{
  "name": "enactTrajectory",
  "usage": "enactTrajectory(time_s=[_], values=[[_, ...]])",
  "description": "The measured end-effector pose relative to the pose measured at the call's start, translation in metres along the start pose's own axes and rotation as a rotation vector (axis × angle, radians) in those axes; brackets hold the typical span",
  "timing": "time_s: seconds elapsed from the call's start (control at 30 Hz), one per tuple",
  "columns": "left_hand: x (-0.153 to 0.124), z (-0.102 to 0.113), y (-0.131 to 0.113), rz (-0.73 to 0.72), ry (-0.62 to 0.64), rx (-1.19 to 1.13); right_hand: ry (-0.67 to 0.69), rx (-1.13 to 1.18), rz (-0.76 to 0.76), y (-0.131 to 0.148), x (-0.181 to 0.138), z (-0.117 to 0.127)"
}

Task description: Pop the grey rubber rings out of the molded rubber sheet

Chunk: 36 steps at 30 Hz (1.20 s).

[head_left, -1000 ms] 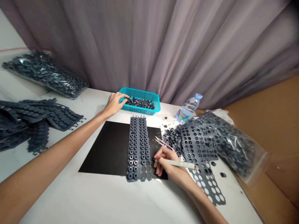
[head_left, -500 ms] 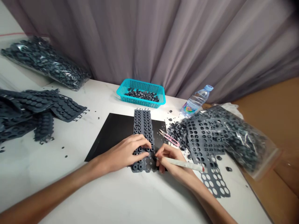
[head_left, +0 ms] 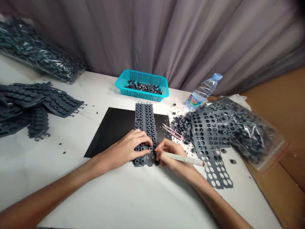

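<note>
A dark grey moulded rubber sheet (head_left: 144,116) with rows of small ring parts lies upright to me on a black mat (head_left: 109,130). My left hand (head_left: 131,144) rests on its lower part, with thumb and index finger curled around a ring near the right column. Several places below that ring hold no rings. In my right hand (head_left: 170,152) is a white pen-like tool (head_left: 183,158) with a red rear end. Its tip is by the sheet's right edge, close to my left fingertips; the fingers partly hide it.
Pink thread snips (head_left: 173,132) lie right of the sheet, beside loose dark rings (head_left: 182,125). A punched-out sheet (head_left: 211,143) leans on a filled plastic bag (head_left: 254,136). Behind stand a turquoise basket (head_left: 143,94) and a water bottle (head_left: 202,92). More rubber sheets (head_left: 60,101) and another bag (head_left: 40,51) are left.
The view has tilted slightly down, so things sit higher in the picture. My right hand and the tool's tip have come a little closer to my left fingertips.
</note>
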<state>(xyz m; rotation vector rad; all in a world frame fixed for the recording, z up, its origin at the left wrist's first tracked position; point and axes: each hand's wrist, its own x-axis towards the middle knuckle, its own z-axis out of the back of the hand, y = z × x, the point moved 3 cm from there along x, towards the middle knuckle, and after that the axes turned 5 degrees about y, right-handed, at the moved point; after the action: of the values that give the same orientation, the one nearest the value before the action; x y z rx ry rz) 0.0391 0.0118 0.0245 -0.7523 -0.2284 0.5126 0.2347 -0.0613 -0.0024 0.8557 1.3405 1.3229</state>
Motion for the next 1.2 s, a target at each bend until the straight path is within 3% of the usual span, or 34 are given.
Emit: enactTrajectory(time_s=[0.97, 1.2], values=[[-0.0007, -0.0001, -0.0052, -0.031, -0.003, 0.11, 0.016, -0.025, 0.015, -0.0027, -0.0003, 0.0014], [-0.0008, -0.0059, -0.0098, -0.084, -0.031, 0.26, 0.023, -0.115, 0.024, 0.0049, -0.0021, -0.0006]])
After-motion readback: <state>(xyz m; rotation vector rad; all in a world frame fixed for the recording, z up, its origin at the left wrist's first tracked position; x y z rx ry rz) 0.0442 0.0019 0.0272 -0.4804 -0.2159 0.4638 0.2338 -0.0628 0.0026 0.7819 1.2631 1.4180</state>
